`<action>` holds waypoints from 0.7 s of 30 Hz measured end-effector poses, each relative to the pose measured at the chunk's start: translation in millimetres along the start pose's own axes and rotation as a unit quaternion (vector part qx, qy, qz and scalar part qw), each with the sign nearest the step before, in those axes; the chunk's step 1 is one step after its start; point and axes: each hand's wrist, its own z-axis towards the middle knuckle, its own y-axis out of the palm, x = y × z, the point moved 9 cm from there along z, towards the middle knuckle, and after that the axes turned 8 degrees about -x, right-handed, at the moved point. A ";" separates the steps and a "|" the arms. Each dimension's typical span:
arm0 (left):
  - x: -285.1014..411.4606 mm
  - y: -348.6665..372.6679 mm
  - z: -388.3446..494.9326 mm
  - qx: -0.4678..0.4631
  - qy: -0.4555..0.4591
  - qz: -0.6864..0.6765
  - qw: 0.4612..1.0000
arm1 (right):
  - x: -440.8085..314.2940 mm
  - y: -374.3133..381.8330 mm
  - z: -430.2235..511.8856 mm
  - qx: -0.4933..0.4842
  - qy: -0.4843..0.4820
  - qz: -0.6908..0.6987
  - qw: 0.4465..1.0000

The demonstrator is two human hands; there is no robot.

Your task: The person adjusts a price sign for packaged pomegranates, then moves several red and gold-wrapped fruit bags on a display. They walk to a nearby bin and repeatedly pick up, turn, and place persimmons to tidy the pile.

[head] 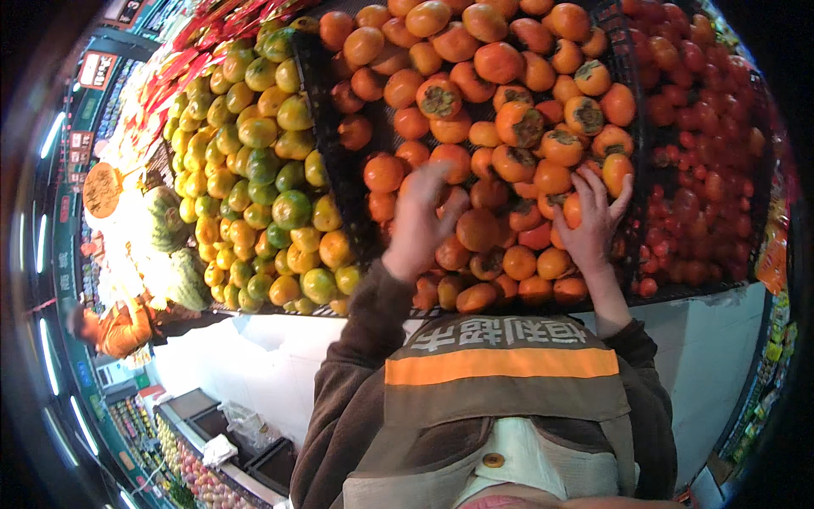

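Orange persimmons [499, 62] are heaped in a black crate [340, 184] before me, some with their dry leafy calyx turned up. Over the left part of the heap is my left hand [420, 223], blurred, its thumb apart from its curved fingers and nothing seen in its grasp. My right hand [591, 232] is at the right side of the heap. Its thumb and fingers are set around a small persimmon [572, 210], partly covered by the hand. The outer finger reaches up against another persimmon [617, 173].
Green-yellow mandarins [257, 132] are piled to the left, with watermelons [187, 280] beyond. Small red tomatoes [693, 191] fill the section on the right. A person in orange [127, 327] is at the far left. Black crates [273, 467] stand at lower left.
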 end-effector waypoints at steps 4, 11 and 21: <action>-50.0 -70.8 36.1 0.070 0.031 0.309 0.948 | -0.4 -1.0 0.1 0.003 -0.017 -0.005 1.000; -133.1 -49.4 77.2 -0.116 -0.083 0.543 0.828 | 2.8 1.7 -0.8 0.006 -0.007 0.013 1.000; -132.0 -67.9 85.6 -0.162 -0.094 0.394 0.900 | 4.4 1.6 -2.1 -0.004 0.016 0.022 1.000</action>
